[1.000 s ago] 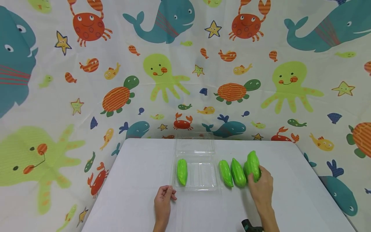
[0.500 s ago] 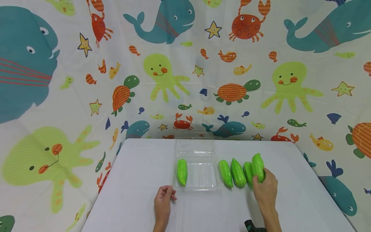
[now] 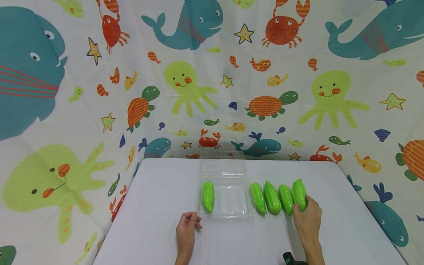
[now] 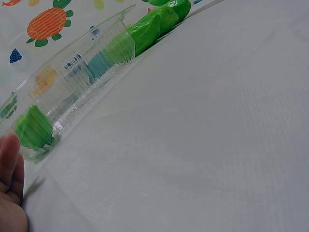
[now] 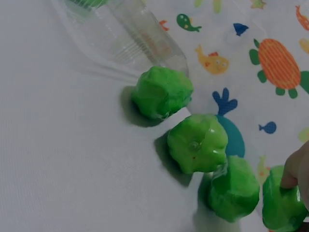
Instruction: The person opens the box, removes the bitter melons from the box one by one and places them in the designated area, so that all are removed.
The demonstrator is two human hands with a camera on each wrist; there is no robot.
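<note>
A clear plastic clamshell box [image 3: 232,211] lies open on the white table, with one green ridged gourd [image 3: 208,196] in its left side. Three more gourds [image 3: 272,197] lie in a row right of the box. My right hand [image 3: 306,209] grips a further gourd [image 3: 299,194] at the row's right end, down on the table. The right wrist view shows a finger [image 5: 294,169] on that gourd [image 5: 282,205]. My left hand [image 3: 190,221] rests on the table just left of the box's near corner and holds nothing. In the left wrist view its fingertips [image 4: 9,159] lie beside the box [image 4: 87,72].
The white table [image 3: 159,206] is bare to the left and the far right. A sea-animal print cloth [image 3: 185,84] hangs behind and around it. A dark device [image 3: 291,259] sits at my right wrist.
My right hand has carried its gourd down and to the right, from above the row onto the table at its right end. The left hand has stayed still.
</note>
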